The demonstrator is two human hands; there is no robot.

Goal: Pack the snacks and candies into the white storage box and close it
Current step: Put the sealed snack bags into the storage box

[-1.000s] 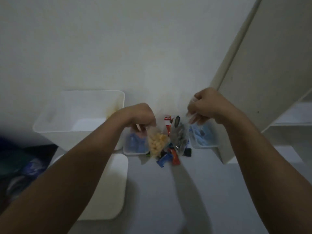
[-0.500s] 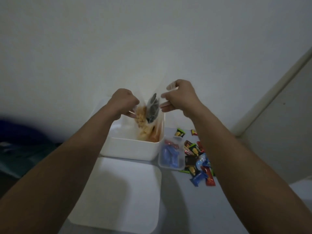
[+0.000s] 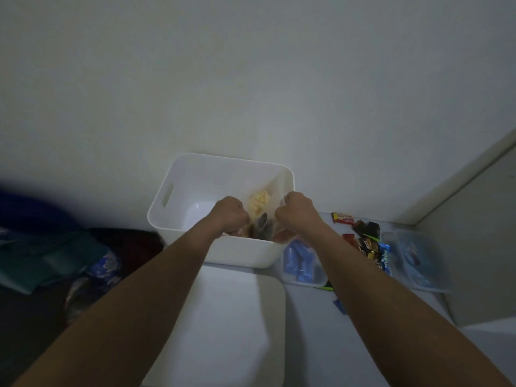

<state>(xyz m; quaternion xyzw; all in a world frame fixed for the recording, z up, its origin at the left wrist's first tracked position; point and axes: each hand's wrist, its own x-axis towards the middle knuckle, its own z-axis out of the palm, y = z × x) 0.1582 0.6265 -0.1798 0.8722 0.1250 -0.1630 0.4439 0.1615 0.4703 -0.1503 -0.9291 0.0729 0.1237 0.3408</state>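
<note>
Nearest the camera, the flat white lid (image 3: 223, 325) lay on the pale worktop (image 3: 363, 344), both forearms reaching out over it. Just beyond it at 12 o'clock stood the white storage box (image 3: 240, 251), open, with a handle slot in its left wall. Over the box's near right part, the left hand (image 3: 230, 215) and right hand (image 3: 297, 209) were both clenched on the top edges of a clear plastic bag (image 3: 275, 188) (its film barely visible in the dim light), the fingers of each curled round the plastic. The bag hung down inside the box, holding yellow snack pieces (image 3: 258, 203) and darker wrapped items (image 3: 262, 222) below them.

At 3 o'clock from the box, touching or just beside its right wall, sat a small clear container (image 3: 303, 270) with blue packets. Further right, loose wrapped candies (image 3: 368, 241) lay scattered on the worktop, a red bar (image 3: 343, 218) farthest back, and another clear container (image 3: 416, 261) sat at the far right. At 9 o'clock, off the worktop, lay dark crumpled cloth (image 3: 55, 261). A plain wall (image 3: 251, 79) rose behind.
</note>
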